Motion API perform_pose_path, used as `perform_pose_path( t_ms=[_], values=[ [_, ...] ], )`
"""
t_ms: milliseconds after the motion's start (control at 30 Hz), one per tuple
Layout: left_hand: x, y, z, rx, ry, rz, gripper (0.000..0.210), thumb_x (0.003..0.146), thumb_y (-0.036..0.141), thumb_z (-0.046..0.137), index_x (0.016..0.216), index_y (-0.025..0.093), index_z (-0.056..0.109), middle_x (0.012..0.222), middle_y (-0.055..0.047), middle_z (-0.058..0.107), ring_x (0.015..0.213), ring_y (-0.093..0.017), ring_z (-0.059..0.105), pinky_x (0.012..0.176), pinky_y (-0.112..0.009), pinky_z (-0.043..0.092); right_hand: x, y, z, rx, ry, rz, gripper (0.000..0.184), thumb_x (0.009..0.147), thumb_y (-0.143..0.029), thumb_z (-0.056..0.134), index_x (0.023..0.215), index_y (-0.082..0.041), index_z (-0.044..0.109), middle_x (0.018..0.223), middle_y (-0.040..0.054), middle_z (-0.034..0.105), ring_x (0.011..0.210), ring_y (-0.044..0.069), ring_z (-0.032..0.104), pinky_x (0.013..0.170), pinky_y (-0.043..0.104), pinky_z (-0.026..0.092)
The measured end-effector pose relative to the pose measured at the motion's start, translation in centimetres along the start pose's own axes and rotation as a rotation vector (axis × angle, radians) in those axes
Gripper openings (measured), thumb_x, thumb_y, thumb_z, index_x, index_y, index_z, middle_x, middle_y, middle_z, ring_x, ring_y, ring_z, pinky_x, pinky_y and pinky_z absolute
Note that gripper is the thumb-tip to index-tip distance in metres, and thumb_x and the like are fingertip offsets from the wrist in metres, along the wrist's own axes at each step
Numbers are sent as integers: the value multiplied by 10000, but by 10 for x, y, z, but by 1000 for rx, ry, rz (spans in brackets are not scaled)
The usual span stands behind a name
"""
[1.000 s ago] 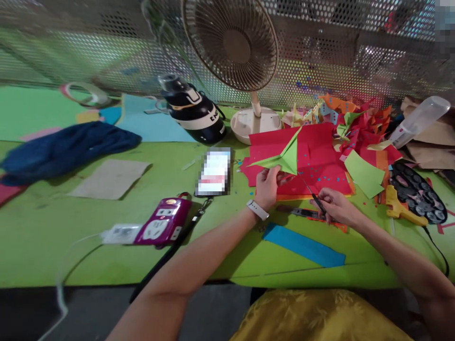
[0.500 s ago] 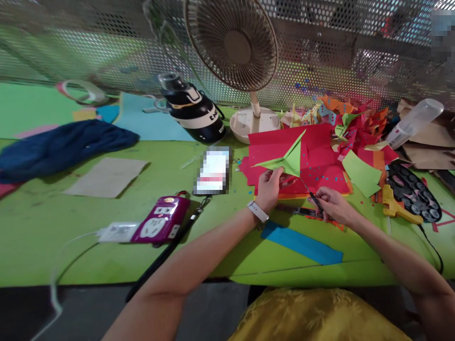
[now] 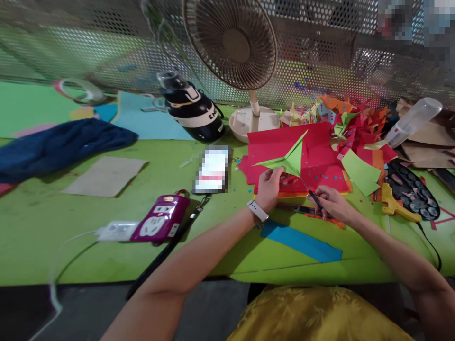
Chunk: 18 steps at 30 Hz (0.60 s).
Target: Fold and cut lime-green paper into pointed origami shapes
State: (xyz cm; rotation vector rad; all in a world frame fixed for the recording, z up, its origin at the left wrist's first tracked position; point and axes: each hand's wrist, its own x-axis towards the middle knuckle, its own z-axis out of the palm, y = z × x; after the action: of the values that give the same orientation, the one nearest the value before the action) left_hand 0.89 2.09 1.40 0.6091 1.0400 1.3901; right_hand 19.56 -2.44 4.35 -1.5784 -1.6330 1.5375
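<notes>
My left hand (image 3: 269, 185), wearing a pale wristband, pinches the lower edge of a folded light-green paper piece (image 3: 293, 160) with long pointed arms. My right hand (image 3: 332, 203) is closed round a slim black-handled tool (image 3: 314, 198). Its thin metal tip points up and left and meets the paper's lower right corner; the exact kind of tool is unclear. Under the folded piece lie red paper sheets (image 3: 263, 142) sprinkled with small blue bits. Below my right hand is a black and orange cutter-like tool (image 3: 302, 209), partly hidden. A blue paper strip (image 3: 302, 241) lies nearer me.
Behind stand a fan (image 3: 253, 124) and a black bottle (image 3: 195, 113). Leftward are a phone (image 3: 212, 169), a purple power strip (image 3: 161, 218) and dark blue cloth (image 3: 67, 142). To the right are a yellow glue gun (image 3: 398, 206), a black palette (image 3: 412, 189) and heaped folded paper (image 3: 369, 123).
The view has shifted very slightly. Both hands keep their holds, and the green paper and the tool stay almost in place.
</notes>
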Motion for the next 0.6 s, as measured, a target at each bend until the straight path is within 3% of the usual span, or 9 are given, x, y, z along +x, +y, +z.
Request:
perform_pose_path(
  t_ms=[600],
  values=[
    [1,-3,-1,22,-7,23,290,696,361,729,601,193,513,549,10,575,686,-209,719,708,-355,617,-2,-5,1,32,1,16,475,740,-651,641,766,-238,409,543,-84,529,370,58,396,365,203,324]
  ],
)
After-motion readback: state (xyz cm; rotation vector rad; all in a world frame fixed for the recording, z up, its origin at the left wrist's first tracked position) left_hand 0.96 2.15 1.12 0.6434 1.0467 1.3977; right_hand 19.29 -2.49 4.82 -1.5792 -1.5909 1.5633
